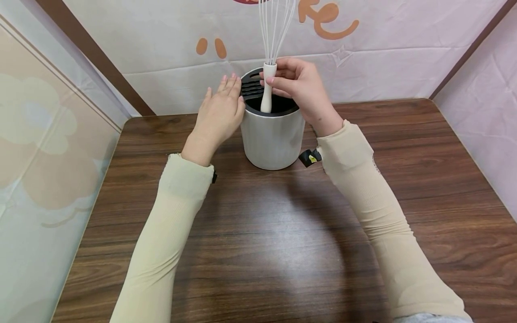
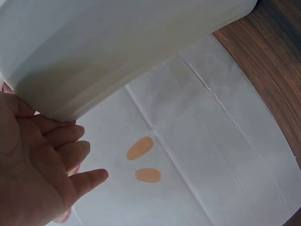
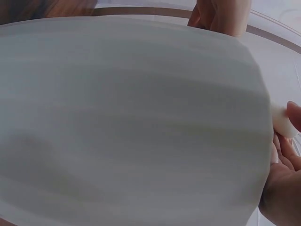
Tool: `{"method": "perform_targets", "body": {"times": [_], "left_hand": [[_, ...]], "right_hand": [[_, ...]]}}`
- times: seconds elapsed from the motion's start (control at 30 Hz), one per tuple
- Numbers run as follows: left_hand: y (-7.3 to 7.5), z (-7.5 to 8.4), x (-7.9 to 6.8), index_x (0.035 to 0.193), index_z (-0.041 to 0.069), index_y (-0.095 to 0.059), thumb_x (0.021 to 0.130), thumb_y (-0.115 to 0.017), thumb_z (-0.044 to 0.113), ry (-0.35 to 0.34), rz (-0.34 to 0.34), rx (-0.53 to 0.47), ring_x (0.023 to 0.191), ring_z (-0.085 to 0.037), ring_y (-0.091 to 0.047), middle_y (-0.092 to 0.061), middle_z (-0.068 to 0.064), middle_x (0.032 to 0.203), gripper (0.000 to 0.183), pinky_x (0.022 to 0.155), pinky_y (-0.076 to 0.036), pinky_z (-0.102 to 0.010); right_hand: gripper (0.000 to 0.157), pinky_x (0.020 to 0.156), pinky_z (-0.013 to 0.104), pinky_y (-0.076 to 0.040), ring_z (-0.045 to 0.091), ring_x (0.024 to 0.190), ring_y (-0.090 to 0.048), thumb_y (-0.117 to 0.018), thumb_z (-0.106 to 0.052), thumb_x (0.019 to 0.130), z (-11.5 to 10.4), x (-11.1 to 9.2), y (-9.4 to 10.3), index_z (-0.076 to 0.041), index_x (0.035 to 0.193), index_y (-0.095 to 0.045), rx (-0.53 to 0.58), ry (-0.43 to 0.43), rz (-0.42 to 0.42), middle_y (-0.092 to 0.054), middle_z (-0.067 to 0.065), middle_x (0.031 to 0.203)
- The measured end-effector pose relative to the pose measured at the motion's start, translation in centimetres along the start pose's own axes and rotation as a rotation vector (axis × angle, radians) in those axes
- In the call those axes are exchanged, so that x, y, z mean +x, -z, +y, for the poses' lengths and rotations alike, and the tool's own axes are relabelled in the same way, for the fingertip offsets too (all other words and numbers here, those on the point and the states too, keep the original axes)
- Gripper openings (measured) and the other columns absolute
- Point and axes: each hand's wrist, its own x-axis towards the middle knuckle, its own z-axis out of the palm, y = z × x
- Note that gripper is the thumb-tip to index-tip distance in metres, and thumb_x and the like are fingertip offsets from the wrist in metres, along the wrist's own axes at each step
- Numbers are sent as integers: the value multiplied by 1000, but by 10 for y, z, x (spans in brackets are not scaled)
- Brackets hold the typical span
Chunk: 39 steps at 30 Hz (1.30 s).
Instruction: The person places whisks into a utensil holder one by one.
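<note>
Pinching a white whisk (image 1: 268, 92) by its handle between thumb and fingers, a person's right hand (image 1: 298, 85) is occupying the upper centre of the head view, while the left hand (image 1: 220, 107), its fingers extended rather than curled, is resting against the left side of a pale container (image 1: 272, 141). The whisk is standing nearly upright, its wires pointing up and running out of the frame's top edge, its rounded handle end hanging at the container's dark opening; whether that end is dipping below the rim, the pictures are not telling. Black slats (image 1: 251, 89) are crossing the left part of the container's mouth, next to the left fingertips. The container is standing on the far side of a dark wood-grain surface (image 1: 274, 237), with a black strap piece (image 1: 310, 158) showing beside its lower right, by the right wrist. Cream sleeves are covering both forearms, reaching in from the lower left and lower right of the frame. Behind, a pale cloth backdrop (image 1: 161, 54) bearing orange printed shapes is filling the top of the frame.
</note>
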Motion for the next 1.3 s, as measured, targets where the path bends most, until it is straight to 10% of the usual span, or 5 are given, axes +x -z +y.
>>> {"method": "perform_targets", "body": {"times": [1.3], "left_hand": [[-1, 0, 1, 151, 4, -19, 102, -18, 27, 0, 16, 0, 143, -18, -5, -13, -6, 156, 53, 114, -7, -50]], "right_hand": [[37, 81, 27, -53, 16, 82, -64, -69, 9, 78, 6, 3, -10, 13, 113, -60, 21, -27, 96, -66, 10, 85]]}}
